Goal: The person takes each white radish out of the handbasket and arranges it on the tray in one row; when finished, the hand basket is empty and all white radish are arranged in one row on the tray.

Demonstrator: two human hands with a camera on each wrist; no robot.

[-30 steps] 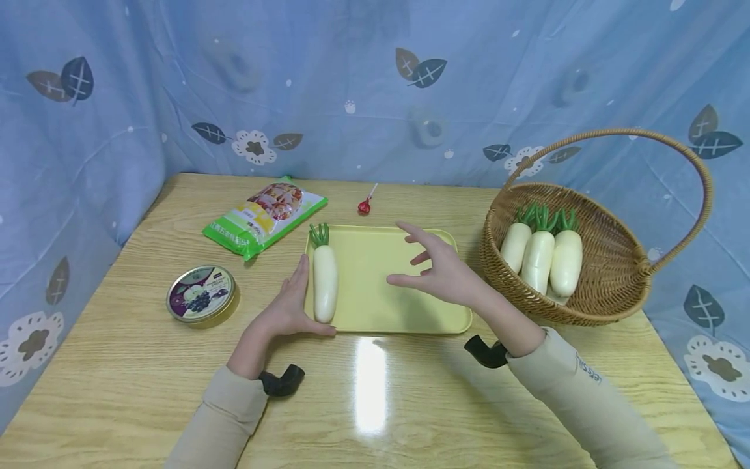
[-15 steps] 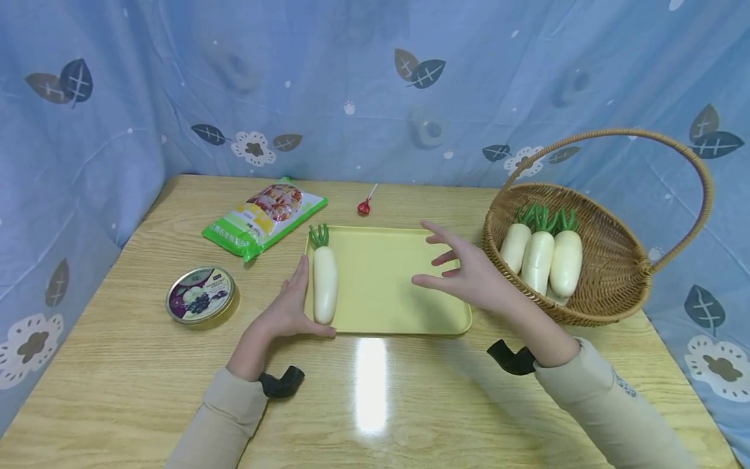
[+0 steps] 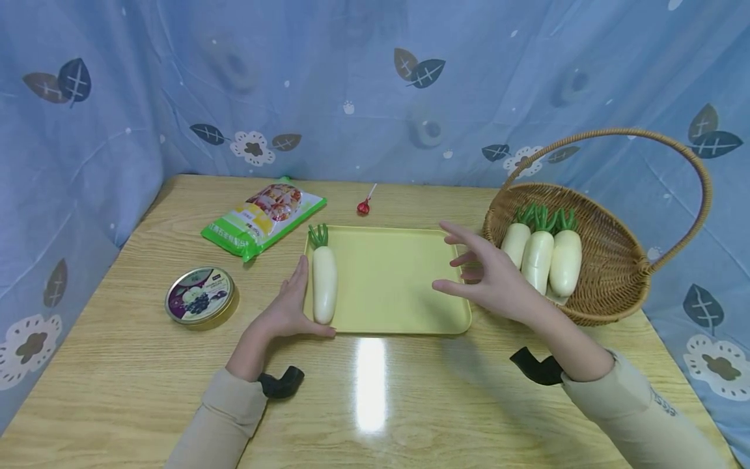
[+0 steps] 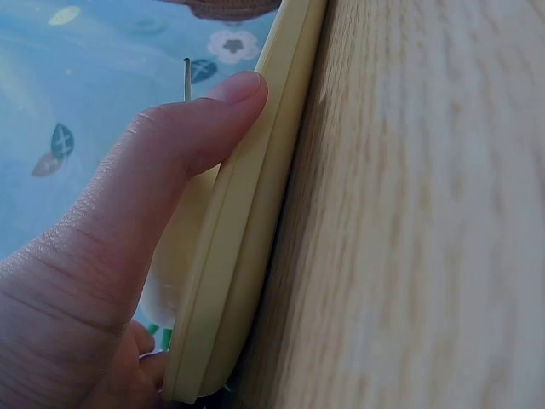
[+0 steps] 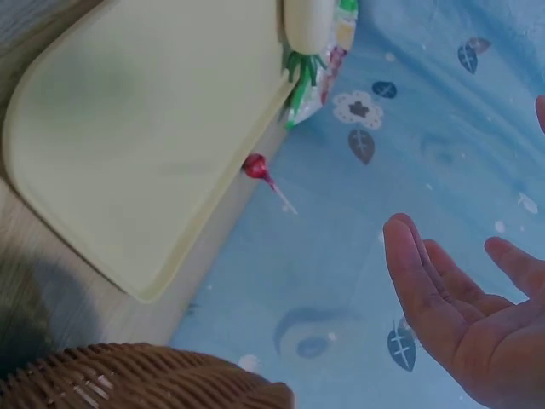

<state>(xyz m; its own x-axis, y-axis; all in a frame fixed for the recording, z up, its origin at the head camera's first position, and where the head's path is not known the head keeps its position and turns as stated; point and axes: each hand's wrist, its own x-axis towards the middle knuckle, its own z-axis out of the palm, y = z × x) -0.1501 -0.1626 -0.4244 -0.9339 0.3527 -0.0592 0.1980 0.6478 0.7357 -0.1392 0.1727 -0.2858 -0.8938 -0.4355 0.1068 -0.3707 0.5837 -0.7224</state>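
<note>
A pale yellow tray lies on the table with one white radish with green stalks along its left end. My left hand holds the tray's near left corner, thumb over the near rim and fingers along the left side. In the left wrist view that thumb bends onto the tray's rim. Raised near the tray's right end, my right hand holds nothing, its fingers spread apart. It overlaps the wicker basket, where three more white radishes lie.
The basket's tall handle arches up at the right. Behind the tray lie a red lollipop and a green and white food packet. A round tin sits left of my left hand. A blue patterned cloth hangs behind the table.
My right hand has moved steadily right, from over the tray to the basket's left side, with its fingers still apart. The left hand, tray and radishes have stayed in place.
</note>
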